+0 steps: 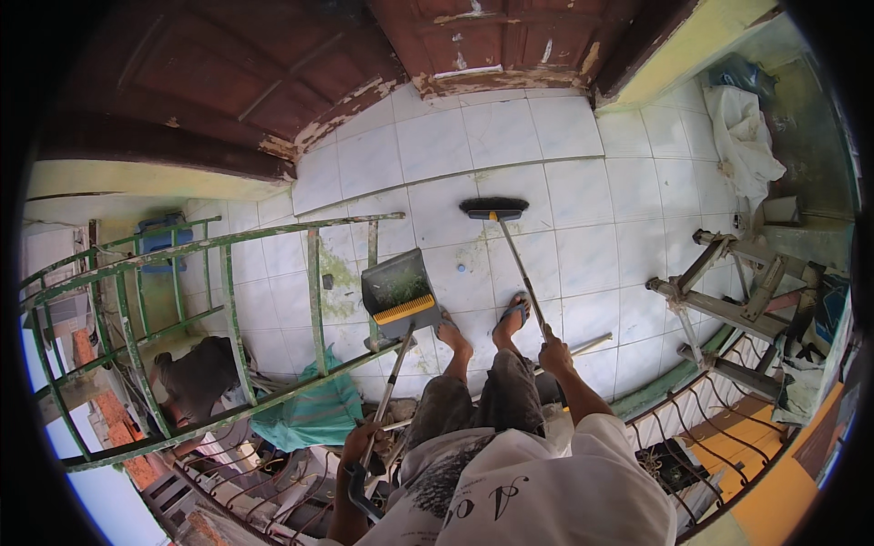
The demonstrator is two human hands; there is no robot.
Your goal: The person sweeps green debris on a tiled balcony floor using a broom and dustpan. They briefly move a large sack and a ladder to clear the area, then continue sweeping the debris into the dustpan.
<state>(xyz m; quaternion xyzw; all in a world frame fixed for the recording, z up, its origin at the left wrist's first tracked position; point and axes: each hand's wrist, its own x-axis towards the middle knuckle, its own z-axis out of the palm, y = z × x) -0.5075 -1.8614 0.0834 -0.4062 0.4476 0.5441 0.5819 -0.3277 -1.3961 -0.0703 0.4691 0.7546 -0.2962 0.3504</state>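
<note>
My right hand [555, 355] is wrapped round the metal pole of a broom [521, 264]. Its black-bristled head [493, 208] rests on the white tiles ahead of my feet. In my closed left hand [360, 439] is the handle of a long-handled dustpan [422, 319]. The grey pan stands on the floor left of my feet, apart from the broom, with a yellow toothed comb [405, 309] along its near edge. Loose green debris [401, 284] lies inside it. A small blue bottle cap [461, 267] sits on the tiles between pan and broom.
A green, paint-worn ladder [316, 300] crosses the left side, near the dustpan. Beneath it are green cloth [309, 409] and what looks like a crouching person [205, 378]. A wooden frame [728, 300] and white sack [742, 146] are right. Brown doors [510, 45] stand ahead; railings run behind.
</note>
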